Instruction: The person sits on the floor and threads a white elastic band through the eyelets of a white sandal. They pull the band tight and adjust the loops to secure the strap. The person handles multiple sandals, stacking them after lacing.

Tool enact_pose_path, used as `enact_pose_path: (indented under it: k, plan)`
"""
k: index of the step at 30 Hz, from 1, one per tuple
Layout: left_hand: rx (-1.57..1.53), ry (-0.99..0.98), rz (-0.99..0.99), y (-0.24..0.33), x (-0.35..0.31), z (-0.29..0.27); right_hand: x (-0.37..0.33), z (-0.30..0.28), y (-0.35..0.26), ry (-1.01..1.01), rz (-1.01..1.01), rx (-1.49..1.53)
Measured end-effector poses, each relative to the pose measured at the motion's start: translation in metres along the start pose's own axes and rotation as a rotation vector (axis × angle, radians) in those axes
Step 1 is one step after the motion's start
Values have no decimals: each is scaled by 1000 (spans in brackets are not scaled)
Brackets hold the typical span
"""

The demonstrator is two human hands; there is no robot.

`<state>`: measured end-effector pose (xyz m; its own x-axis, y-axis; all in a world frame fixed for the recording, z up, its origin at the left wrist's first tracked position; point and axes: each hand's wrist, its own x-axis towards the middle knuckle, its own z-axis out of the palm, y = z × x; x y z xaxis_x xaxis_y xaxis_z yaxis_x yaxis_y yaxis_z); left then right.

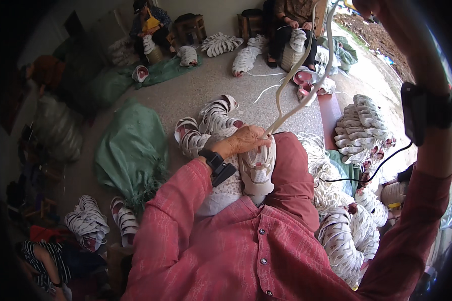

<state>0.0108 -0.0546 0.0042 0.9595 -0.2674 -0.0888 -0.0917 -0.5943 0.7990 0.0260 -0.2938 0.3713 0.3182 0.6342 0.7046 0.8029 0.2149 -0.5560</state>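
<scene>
On my lap, between my thighs, rests a white-and-beige shoe [258, 173] with a pale mesh tongue. My left hand [243, 140] is closed at its upper end, thumb and fingers pinching the shoe where the laces come out. From there two strands of a long cream shoelace [306, 100] rise in the air to the top edge. My right hand [394, 20] is raised high at the upper right, its fingers partly cut off by the frame. The strands run up toward it and seem held there, though the grip itself is out of view.
White laced shoes [218, 113] lie stacked just beyond my knees. Right of me are a heap of loose laces [319, 165] and stacks of shoes [361, 125]. A green sack [133, 145] stands left. Two people [153, 30] sit working at the back. A black cable [381, 173] hangs from my right wrist.
</scene>
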Motion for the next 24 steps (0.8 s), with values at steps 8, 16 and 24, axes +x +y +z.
enact_pose_path:
  k: [8,16,24]
  plan:
    - [16,283,288,-44,5,7,-213,158,178,-768,135,-123]
    - [-572,409,-37,-74,12,10,-274,220,224,-631,241,5]
    - [-566,254,-146,-78,12,-3,-261,213,220,-691,715,321]
